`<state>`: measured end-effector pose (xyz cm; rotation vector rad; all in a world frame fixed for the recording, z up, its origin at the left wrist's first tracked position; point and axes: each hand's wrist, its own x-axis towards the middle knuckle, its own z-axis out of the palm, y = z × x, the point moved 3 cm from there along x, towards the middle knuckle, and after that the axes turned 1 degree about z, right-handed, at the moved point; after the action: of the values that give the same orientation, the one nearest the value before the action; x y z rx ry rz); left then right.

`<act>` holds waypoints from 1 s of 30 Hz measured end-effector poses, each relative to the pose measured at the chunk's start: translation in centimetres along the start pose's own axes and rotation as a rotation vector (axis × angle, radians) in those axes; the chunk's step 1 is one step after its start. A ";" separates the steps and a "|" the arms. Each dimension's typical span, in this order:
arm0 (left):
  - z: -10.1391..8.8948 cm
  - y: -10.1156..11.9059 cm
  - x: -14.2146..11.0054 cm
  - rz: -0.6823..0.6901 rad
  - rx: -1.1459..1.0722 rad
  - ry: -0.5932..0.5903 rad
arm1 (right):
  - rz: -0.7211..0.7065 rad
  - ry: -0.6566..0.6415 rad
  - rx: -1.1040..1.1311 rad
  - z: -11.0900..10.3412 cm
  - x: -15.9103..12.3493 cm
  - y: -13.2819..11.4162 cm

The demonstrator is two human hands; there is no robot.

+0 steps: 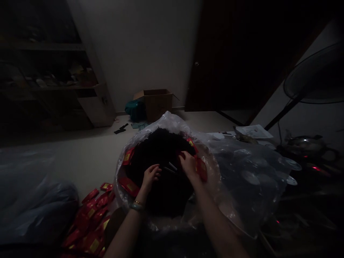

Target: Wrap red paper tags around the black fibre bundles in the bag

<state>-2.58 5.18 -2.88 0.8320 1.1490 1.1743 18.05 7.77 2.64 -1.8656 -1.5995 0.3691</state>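
Note:
A heap of black, loose, crinkled material (161,193) fills a round container lined with a clear plastic bag (168,120). Over its left side, my left hand (152,175) has its fingers curled and close together; whatever they hold, if anything, is lost in the dark. My right hand (189,165) is over the right side, fingertips pinched by a dark reddish patch I cannot make out. Between the hands lies a thin, shiny metal tool (172,166). Red packets with yellow labels rest around the inner rim, among them a left packet (129,187) and a right packet (202,168).
Many red packets (91,218) are piled at the lower left, beside a large plastic bag (40,208). Clear plastic sheeting (247,168) spreads to the right. Farther off are a cardboard box (159,104), a fan (314,79) and a metal kettle (306,143).

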 end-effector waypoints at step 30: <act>0.1 0.2 -0.2 0.511 0.313 0.075 | -0.657 -0.111 -0.144 3.6 -5.1 -4.8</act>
<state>-2.54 5.00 -2.62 1.3887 1.2396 1.4671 11.04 4.20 1.97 -1.3188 -2.2437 0.0661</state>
